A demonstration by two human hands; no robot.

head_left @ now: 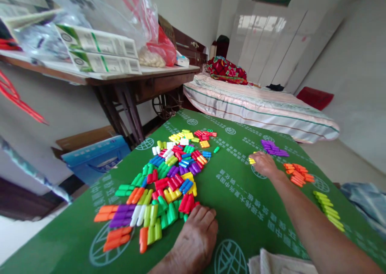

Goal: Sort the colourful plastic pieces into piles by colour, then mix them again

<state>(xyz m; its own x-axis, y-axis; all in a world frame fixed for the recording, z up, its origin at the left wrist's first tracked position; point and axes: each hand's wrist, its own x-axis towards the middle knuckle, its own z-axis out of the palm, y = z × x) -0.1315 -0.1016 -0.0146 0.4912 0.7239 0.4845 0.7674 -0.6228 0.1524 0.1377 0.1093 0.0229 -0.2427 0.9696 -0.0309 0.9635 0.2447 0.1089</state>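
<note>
A mixed pile of small, capsule-shaped plastic pieces (171,171), looking like marker caps, spreads over the left half of the green board (235,197). At the pile's near right edge, my left hand (196,235) rests with fingers curled together beside red pieces (186,203); its fingertips are hidden. My right hand (263,164) reaches out to the right, fingers closed over small yellow pieces (252,160) that peek out on its left side. Around it lie sorted groups: purple pieces (274,148) just beyond, orange pieces (298,174) to the right, and a yellow-green row (328,211) nearer me.
A lone green piece (216,149) lies right of the pile. A folded cloth (277,264) sits at the near edge. To the left stand a table (169,77) with boxes (99,50) and bags, and a blue carton (96,157) below. A bed (256,105) is behind.
</note>
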